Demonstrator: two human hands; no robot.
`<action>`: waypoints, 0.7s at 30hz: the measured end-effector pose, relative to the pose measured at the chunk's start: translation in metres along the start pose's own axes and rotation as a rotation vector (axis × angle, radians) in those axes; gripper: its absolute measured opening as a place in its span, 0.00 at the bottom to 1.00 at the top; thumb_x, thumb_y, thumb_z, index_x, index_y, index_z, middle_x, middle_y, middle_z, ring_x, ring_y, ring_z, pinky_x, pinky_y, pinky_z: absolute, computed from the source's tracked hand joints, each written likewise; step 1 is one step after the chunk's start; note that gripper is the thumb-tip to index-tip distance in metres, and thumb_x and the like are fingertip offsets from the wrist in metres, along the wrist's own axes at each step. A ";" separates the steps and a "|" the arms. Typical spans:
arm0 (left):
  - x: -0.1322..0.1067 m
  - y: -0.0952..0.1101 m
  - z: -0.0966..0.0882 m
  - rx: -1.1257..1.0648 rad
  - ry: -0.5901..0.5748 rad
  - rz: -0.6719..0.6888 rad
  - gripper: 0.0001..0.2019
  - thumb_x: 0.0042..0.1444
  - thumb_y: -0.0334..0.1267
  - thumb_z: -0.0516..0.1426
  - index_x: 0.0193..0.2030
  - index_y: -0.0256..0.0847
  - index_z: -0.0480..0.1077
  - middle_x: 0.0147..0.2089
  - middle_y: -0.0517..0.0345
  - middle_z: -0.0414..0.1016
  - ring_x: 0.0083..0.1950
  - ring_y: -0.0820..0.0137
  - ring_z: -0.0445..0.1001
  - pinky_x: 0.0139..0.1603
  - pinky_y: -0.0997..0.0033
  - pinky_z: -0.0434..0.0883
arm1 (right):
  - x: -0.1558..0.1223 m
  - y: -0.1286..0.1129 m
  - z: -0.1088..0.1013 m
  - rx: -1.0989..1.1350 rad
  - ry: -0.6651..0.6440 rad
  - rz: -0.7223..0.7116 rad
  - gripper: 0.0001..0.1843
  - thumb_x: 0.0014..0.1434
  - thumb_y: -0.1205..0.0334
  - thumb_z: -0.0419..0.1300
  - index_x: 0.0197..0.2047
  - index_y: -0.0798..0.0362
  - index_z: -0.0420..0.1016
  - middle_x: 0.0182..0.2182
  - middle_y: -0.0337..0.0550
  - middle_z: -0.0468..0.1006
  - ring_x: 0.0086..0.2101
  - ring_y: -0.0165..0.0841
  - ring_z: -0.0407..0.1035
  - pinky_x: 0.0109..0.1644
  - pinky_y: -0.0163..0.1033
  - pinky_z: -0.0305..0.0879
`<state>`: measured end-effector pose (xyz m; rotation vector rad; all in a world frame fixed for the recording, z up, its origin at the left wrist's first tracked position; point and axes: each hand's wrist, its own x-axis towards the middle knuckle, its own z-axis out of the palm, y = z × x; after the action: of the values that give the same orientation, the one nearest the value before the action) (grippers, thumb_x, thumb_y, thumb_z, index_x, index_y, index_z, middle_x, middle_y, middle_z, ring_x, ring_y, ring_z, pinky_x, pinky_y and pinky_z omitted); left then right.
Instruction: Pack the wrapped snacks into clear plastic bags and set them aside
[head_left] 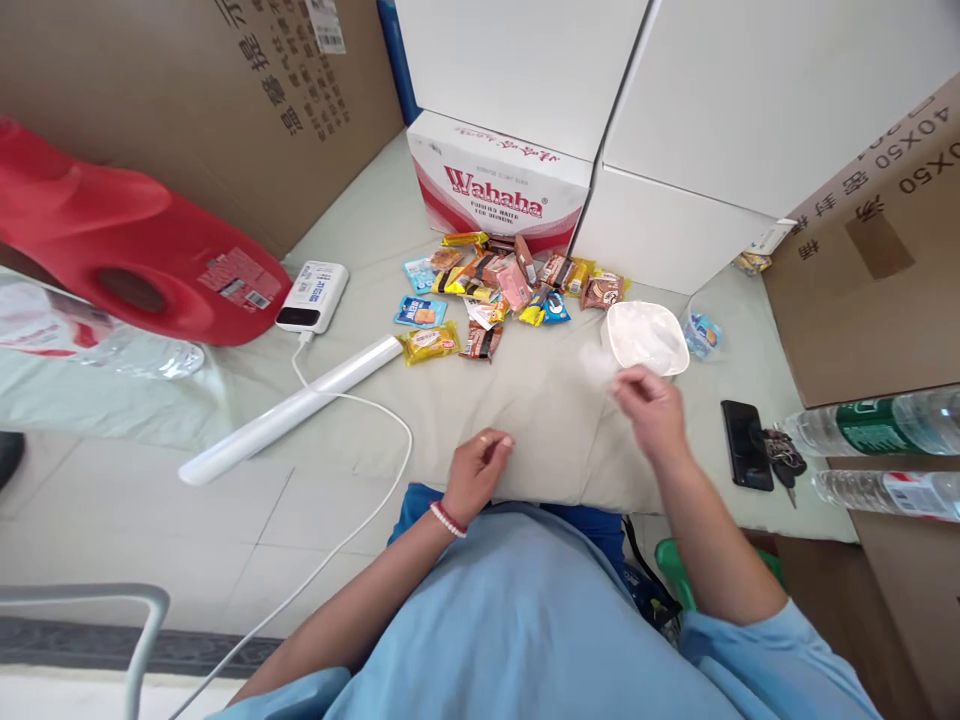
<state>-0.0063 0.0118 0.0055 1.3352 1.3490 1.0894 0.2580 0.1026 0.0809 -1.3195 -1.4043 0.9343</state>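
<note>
Pale cloth (547, 430) is bearing a bowl (611, 340). Beside it, right hand (651, 408) is pinching blurry film (598, 363), seemingly mid-handling, next needing gentle grip; left hand (476, 470) is resting curled, hold unclear.

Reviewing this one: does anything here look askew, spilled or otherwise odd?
The white roll looks askew: it lies slanted, its near end jutting past the edge of the pale cloth, with a white cable draped across it. Snack packets lie jumbled, but no spill shows.

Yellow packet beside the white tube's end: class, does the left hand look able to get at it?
Probably yes: nothing seems to stand between the left hand and yellow packet; the cable loops to the left.
</note>
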 end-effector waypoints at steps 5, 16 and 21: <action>0.017 0.021 0.024 -0.446 -0.203 -0.262 0.24 0.51 0.60 0.67 0.39 0.40 0.71 0.35 0.60 0.73 0.34 0.71 0.71 0.28 0.75 0.69 | -0.077 0.017 0.062 0.029 -0.297 0.021 0.09 0.61 0.52 0.68 0.36 0.48 0.82 0.30 0.40 0.73 0.27 0.29 0.61 0.32 0.37 0.59; 0.010 0.012 0.015 -0.401 -0.216 -0.315 0.25 0.54 0.63 0.64 0.35 0.38 0.74 0.28 0.60 0.71 0.27 0.75 0.65 0.27 0.74 0.65 | -0.086 0.018 0.049 0.065 -0.352 0.084 0.13 0.60 0.50 0.69 0.41 0.48 0.78 0.37 0.41 0.74 0.31 0.30 0.64 0.36 0.37 0.63; 0.007 0.017 0.019 -0.553 -0.239 -0.343 0.23 0.49 0.56 0.70 0.41 0.38 0.76 0.29 0.60 0.74 0.29 0.74 0.69 0.29 0.74 0.67 | -0.084 0.020 0.070 0.146 -0.267 0.186 0.16 0.61 0.46 0.66 0.35 0.50 0.77 0.30 0.39 0.73 0.29 0.30 0.64 0.34 0.37 0.61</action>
<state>0.0154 0.0194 0.0182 0.7643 0.9572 0.9380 0.1920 0.0270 0.0323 -1.2645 -1.3978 1.3528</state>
